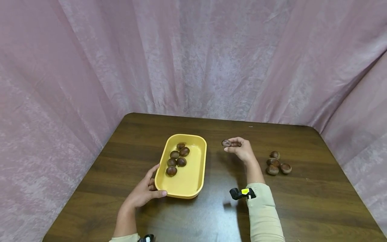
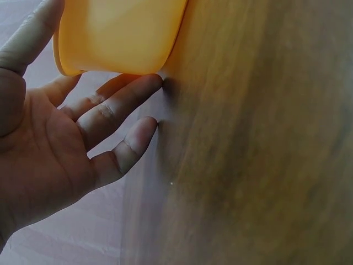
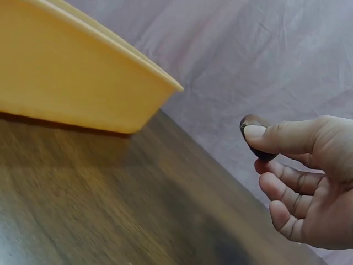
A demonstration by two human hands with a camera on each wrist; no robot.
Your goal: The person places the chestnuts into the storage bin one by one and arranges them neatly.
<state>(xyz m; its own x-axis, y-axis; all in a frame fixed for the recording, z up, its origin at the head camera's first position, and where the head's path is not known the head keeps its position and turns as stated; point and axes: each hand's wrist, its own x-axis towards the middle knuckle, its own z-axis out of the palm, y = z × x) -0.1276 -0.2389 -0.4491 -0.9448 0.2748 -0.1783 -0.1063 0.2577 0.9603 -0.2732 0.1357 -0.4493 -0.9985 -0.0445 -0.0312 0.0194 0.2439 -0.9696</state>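
Observation:
My right hand point(image 1: 242, 149) pinches a chestnut point(image 1: 226, 143) between thumb and fingers, above the table to the right of a yellow tray point(image 1: 201, 168). In the right wrist view the dark chestnut point(image 3: 257, 144) shows past the thumb, with the other fingers curled below it. My left hand point(image 1: 145, 190) holds the tray's near left corner, thumb along the front wall and fingers along the left wall. The left wrist view shows the fingers spread beneath the tray's rim point(image 2: 69, 69). Several brown chestnuts point(image 1: 181, 162) lie in the left half of the tray.
Several more chestnuts point(image 1: 273, 162) sit in a cluster on the dark wooden table point(image 1: 314, 195), right of my right forearm. Pink curtains point(image 1: 211, 60) hang behind the table and at both sides. Each wrist carries a small black camera mount point(image 1: 242, 193).

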